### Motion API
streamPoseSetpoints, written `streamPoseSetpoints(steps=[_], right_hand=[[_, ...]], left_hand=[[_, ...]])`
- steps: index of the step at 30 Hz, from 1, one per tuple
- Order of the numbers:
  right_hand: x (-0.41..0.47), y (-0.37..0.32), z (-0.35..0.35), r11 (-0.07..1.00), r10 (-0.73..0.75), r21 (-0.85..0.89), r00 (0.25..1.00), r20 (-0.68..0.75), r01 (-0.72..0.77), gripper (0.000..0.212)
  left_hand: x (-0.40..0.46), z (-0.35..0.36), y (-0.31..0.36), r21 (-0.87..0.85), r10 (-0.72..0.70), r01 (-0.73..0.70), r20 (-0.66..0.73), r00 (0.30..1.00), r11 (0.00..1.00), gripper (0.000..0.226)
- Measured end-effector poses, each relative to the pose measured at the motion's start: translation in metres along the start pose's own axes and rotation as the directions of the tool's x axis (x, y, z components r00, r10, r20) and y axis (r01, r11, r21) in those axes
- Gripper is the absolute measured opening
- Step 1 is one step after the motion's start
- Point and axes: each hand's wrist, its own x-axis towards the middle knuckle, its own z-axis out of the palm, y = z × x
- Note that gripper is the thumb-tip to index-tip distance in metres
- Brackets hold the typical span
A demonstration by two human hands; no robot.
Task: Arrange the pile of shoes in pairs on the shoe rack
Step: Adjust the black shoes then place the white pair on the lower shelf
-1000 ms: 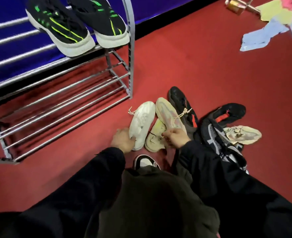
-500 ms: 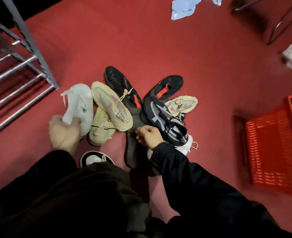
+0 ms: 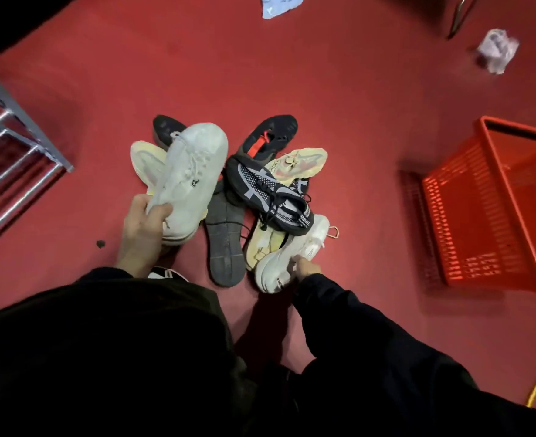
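We see one red plastic basket (image 3: 493,222) tipped on the red floor (image 3: 339,89) at right, its visible inside bare. Our left hand (image 3: 142,228) is clenched round the heel of a white sneaker (image 3: 189,181), raised over the pile. Our right hand (image 3: 304,268) grasps a second white sneaker (image 3: 292,257) at the pile's near edge. We count two pale yellow shoes, two black-and-red ones and one black mesh sneaker (image 3: 270,197). The metal shoe rack (image 3: 11,146) stands at left.
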Motion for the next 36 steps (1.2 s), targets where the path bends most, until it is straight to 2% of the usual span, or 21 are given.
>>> streamPoseSetpoints(steps=[1, 3, 5, 6, 8, 10, 13, 16, 20, 24, 26, 28, 30, 33, 36], right_hand=[[-0.003, 0.0, -0.002, 1.0, 0.0, 0.029, 1.0, 0.019, -0.001, 0.013], [-0.003, 0.004, 0.0, 0.991, -0.023, 0.134, 1.0, 0.021, 0.02, 0.028], [-0.013, 0.0, 0.004, 0.964, -0.081, 0.249, 0.994, -0.067, 0.095, 0.037], [-0.021, -0.004, 0.007, 0.945, -0.109, 0.29, 0.982, -0.156, 0.152, 0.037], [-0.034, -0.017, 0.007, 0.9, -0.165, 0.346, 0.942, -0.291, 0.264, 0.028], [-0.048, -0.031, 0.006, 0.857, -0.24, 0.359, 0.903, -0.356, 0.37, 0.017], [-0.065, -0.044, 0.005, 0.798, -0.342, 0.377, 0.868, -0.36, 0.471, 0.018], [-0.09, -0.056, 0.007, 0.769, -0.419, 0.372, 0.85, -0.32, 0.519, 0.01], [-0.124, -0.07, 0.014, 0.715, -0.51, 0.425, 0.83, -0.227, 0.555, 0.007], [-0.148, -0.074, 0.034, 0.663, -0.605, 0.449, 0.782, -0.151, 0.599, 0.007], [-0.156, -0.074, 0.048, 0.648, -0.652, 0.443, 0.752, -0.098, 0.62, 0.008], [-0.166, -0.077, 0.062, 0.618, -0.706, 0.451, 0.707, -0.043, 0.644, 0.01], [-0.179, -0.082, 0.077, 0.571, -0.776, 0.43, 0.631, 0.003, 0.7, 0.018], [-0.195, -0.091, 0.11, 0.573, -0.819, 0.41, 0.519, 0.245, 0.71, 0.013], [-0.211, -0.092, 0.155, 0.666, -0.719, 0.329, 0.46, 0.521, 0.669, 0.017]], left_hand=[[-0.004, 0.004, -0.001, 0.007, -0.002, 0.001, 0.039, 0.999, 1.0, 0.013], [-0.01, 0.008, 0.0, 0.01, -0.003, 0.002, 0.1, 0.995, 1.0, 0.018], [-0.012, 0.008, 0.002, -0.013, 0.004, -0.002, 0.138, 0.99, 1.0, 0.018], [-0.011, 0.007, 0.004, -0.029, 0.006, -0.002, 0.142, 0.99, 1.0, 0.016], [-0.01, 0.004, 0.01, -0.093, 0.008, 0.003, 0.122, 0.993, 0.996, 0.017], [-0.01, 0.002, 0.022, -0.14, 0.012, -0.002, 0.069, 0.998, 0.99, 0.022], [-0.012, 0.0, 0.035, -0.223, 0.0, -0.002, -0.007, 1.0, 0.975, 0.021], [-0.01, -0.007, 0.037, -0.221, 0.0, -0.012, -0.054, 0.999, 0.975, 0.019], [-0.017, -0.021, 0.039, -0.248, -0.011, -0.022, -0.132, 0.991, 0.968, 0.032], [-0.02, -0.033, 0.048, -0.231, 0.007, -0.052, -0.191, 0.982, 0.972, 0.026], [-0.018, -0.039, 0.05, -0.288, -0.034, -0.039, -0.245, 0.969, 0.957, 0.03], [-0.017, -0.047, 0.052, -0.321, -0.065, -0.04, -0.311, 0.948, 0.946, 0.032], [-0.019, -0.059, 0.052, -0.316, -0.063, -0.06, -0.367, 0.928, 0.947, 0.027], [-0.025, -0.084, 0.044, -0.282, -0.051, -0.092, -0.46, 0.887, 0.955, 0.016], [-0.035, -0.11, 0.026, -0.257, -0.096, -0.057, -0.548, 0.831, 0.965, 0.029]])
